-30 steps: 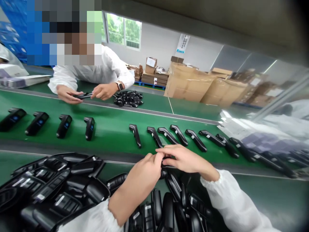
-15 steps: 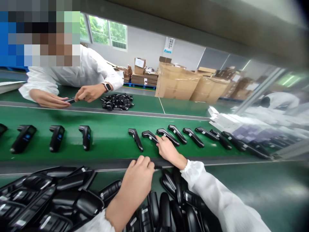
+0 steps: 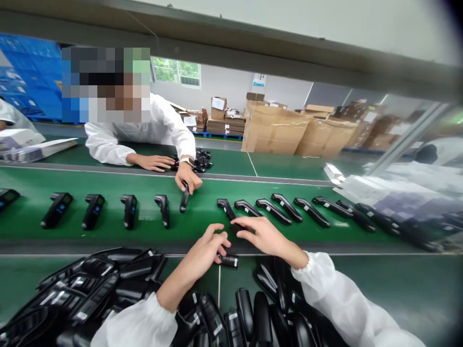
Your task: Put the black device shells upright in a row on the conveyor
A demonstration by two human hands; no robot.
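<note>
My left hand (image 3: 204, 248) is curled around a small black part with a white label (image 3: 229, 260), held just over the near edge of the green conveyor belt (image 3: 108, 236). My right hand (image 3: 265, 235) lies with its fingers stretched out over the lower end of a black handheld device (image 3: 226, 208) on the belt, touching it. To the right of that device, a row of several similar black devices (image 3: 285, 207) runs along the belt. A heap of black shells (image 3: 253, 318) lies under both of my forearms.
Across the belt, a person in white has one hand on a black device (image 3: 184, 200) on the belt and the other by a pile of small black parts (image 3: 202, 159). More devices (image 3: 94, 212) lie on the left of the belt. Cardboard boxes (image 3: 275, 130) stand behind, and white packaging (image 3: 379, 185) at the right.
My right hand has drawn back from the device row to the leftmost device's lower end. My left hand now shows a small black part. The person opposite has reached a device onto the belt.
</note>
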